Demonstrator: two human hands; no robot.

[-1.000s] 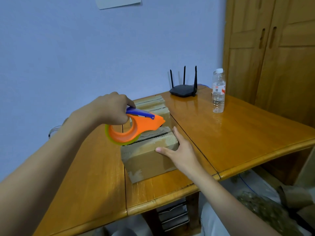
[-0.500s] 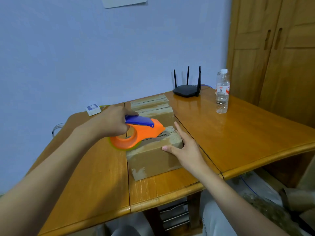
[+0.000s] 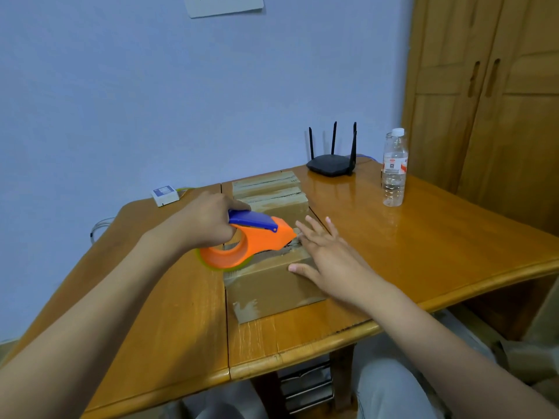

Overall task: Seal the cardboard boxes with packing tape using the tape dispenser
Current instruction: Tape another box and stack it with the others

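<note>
right hand (image 3: 326, 261) lifted, fingers spread; left hand (image 3: 208, 220) grips tape dispenser (image 3: 248, 243) on box (image 3: 269, 285).

No legible text (labels blurred)

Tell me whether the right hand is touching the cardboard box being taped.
Touching. The head view shows the right hand lying flat on the near cardboard box, thumb against its front face and fingers spread over the top right edge, with no gap visible.

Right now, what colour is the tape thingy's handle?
Blue, on the orange tape dispenser, seen from the head camera.
</note>
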